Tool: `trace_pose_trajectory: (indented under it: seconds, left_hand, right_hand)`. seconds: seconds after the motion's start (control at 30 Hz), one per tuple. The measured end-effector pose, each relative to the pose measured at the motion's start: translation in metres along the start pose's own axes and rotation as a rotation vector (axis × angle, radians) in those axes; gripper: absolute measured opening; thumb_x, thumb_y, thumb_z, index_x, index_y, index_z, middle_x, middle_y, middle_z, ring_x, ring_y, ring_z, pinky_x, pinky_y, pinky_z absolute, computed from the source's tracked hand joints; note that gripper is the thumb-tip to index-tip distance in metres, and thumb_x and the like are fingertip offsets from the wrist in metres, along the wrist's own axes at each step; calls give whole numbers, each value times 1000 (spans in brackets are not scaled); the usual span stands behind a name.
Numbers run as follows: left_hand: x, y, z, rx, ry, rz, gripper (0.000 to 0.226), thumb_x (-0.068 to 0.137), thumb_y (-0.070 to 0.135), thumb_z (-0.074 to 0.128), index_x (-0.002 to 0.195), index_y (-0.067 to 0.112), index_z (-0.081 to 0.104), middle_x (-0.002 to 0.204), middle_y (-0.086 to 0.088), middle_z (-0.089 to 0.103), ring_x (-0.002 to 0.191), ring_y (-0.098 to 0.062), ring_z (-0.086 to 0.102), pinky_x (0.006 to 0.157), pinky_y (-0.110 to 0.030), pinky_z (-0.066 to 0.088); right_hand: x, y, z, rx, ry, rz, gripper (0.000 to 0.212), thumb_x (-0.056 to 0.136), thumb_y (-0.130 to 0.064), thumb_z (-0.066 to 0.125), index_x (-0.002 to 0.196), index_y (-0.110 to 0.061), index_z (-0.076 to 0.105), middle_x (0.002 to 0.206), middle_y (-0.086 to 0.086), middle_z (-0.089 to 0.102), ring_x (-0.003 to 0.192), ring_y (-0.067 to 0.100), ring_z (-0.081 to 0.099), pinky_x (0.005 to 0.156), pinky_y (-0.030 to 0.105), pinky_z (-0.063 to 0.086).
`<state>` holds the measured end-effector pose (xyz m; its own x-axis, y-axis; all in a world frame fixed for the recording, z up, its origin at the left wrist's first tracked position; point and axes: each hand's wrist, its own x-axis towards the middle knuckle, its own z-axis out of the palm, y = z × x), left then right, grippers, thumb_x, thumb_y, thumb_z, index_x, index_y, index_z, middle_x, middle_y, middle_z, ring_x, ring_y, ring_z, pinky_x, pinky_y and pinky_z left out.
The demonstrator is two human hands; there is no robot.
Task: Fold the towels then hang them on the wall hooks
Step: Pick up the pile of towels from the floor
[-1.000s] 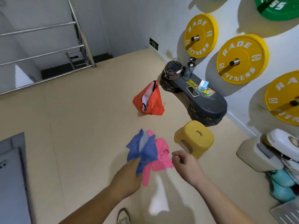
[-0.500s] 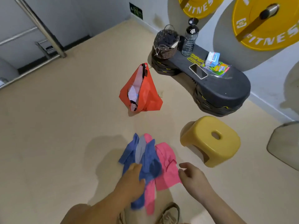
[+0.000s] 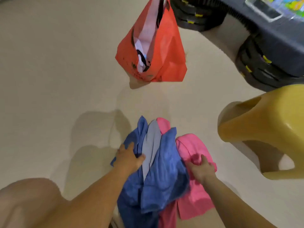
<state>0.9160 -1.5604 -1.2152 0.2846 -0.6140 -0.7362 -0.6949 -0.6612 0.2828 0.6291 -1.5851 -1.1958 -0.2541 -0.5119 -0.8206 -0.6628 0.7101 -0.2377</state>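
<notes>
your left hand (image 3: 130, 157) grips the crumpled blue towel (image 3: 162, 165); at 3 o'clock, your right hand (image 3: 201, 168) pinches the pink towel (image 3: 195, 148). nothing folded or hung yet.

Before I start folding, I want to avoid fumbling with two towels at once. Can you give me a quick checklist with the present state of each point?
1. Left hand on the blue towel: ok, its fingers rest on the upper left edge.
2. Right hand on the pink towel: ok.
3. Towels separated: not ok, blue lies bunched over pink.
4. Towels flat: not ok, both are crumpled.
5. Bare floor to spread on: ok, to the left; the yellow stool crowds the right.
6. Wall hooks located: cannot tell, none in view.
</notes>
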Motion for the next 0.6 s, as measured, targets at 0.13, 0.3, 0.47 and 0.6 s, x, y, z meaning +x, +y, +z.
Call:
trace_pose_trajectory:
  seconds: [0.13, 0.3, 0.47, 0.6]
  left_hand:
    - [32, -12, 17, -129, -36, -161, 119, 66, 86, 60, 161, 42, 5, 168, -12, 5, 152, -40, 16, 122, -59, 24]
    - [21, -1, 47, -113, 82, 6, 79, 78, 77, 52, 150, 49, 29, 154, -5, 32, 137, -35, 34, 115, -49, 36]
    - [2, 50, 70, -471, 82, 126, 47, 81, 47, 68, 125, 40, 54, 105, 12, 67, 92, -11, 70, 77, -30, 60]
    - [-12, 82, 57, -730, 79, 38, 27, 85, 26, 72, 108, 24, 58, 84, 6, 71, 71, -11, 69, 60, -23, 51]
  right_hand:
    - [24, 15, 23, 113, 143, 126, 88, 60, -71, 67, 137, -39, 37, 147, 17, 32, 131, 51, 42, 110, 61, 43]
    - [16, -7, 42, 161, 134, 60, 94, 68, -75, 68, 149, -33, 43, 142, 12, 47, 132, 41, 49, 111, 55, 44]
    - [4, -34, 61, 515, -74, -14, 30, 93, -30, 71, 113, -15, 54, 101, 1, 69, 76, 7, 65, 51, 14, 50]
    - [-5, -52, 46, 723, -64, -12, 46, 90, -33, 73, 124, -17, 47, 111, 8, 69, 90, 23, 73, 70, 33, 60]
